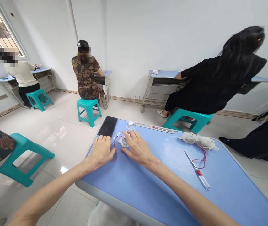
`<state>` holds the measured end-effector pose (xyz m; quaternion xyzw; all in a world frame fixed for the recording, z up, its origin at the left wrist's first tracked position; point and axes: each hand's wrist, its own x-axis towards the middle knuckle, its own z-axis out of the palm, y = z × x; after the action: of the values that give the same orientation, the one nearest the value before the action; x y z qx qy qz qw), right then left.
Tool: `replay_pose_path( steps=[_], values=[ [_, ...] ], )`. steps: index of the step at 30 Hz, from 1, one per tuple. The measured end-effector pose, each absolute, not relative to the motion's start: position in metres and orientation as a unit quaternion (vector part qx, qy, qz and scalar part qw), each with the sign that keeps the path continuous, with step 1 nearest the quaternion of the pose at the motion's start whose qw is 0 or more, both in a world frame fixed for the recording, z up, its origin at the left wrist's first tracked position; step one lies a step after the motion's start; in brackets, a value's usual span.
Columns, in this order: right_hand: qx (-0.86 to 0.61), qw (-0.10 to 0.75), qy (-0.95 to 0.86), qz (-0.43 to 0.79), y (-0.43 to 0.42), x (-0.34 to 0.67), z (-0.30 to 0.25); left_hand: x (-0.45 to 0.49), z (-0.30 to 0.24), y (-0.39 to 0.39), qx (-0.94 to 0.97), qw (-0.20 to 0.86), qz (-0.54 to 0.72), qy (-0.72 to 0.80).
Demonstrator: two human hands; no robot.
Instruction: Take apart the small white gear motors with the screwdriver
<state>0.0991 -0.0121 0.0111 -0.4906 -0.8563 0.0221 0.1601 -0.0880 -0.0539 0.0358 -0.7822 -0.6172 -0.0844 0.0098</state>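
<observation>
A round white and clear plastic part with ring-shaped ridges lies on the blue desk between my hands. A thin red wire loops from it towards my left side. My left hand rests at the near end of a black phone, fingers bent and thumb apart; nothing shows in it. My right hand reaches beside the round part, thumb and fingers spread. Whether its fingertips touch the part I cannot tell. Just beyond lies a clear round piece, with a small white piece near it.
A screwdriver with a red and clear handle lies right of my arms. Behind it sit bundled plastic parts with red wires. Another thin tool lies in the desk's far groove. Several people sit on green stools at other desks.
</observation>
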Motion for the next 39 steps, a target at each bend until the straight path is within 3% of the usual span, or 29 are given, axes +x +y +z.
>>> replay_pose_path(
  steps=[7, 17, 33, 39],
  values=[
    [-0.509, 0.104, -0.853, 0.046, -0.016, 0.089, 0.011, -0.081, 0.031, -0.060, -0.760, -0.042, -0.020, -0.648],
    [-0.471, 0.147, -0.870, 0.026, -0.017, 0.096, 0.019, -0.073, 0.026, -0.067, -0.781, -0.042, -0.013, -0.623],
    [-0.462, 0.219, -0.858, 0.045, 0.021, 0.110, 0.042, -0.086, 0.020, -0.047, -0.771, -0.156, -0.296, -0.542],
    [-0.556, 0.133, -0.819, 0.053, 0.060, 0.087, 0.058, -0.094, 0.044, 0.008, -0.694, -0.205, -0.376, -0.579]
  ],
)
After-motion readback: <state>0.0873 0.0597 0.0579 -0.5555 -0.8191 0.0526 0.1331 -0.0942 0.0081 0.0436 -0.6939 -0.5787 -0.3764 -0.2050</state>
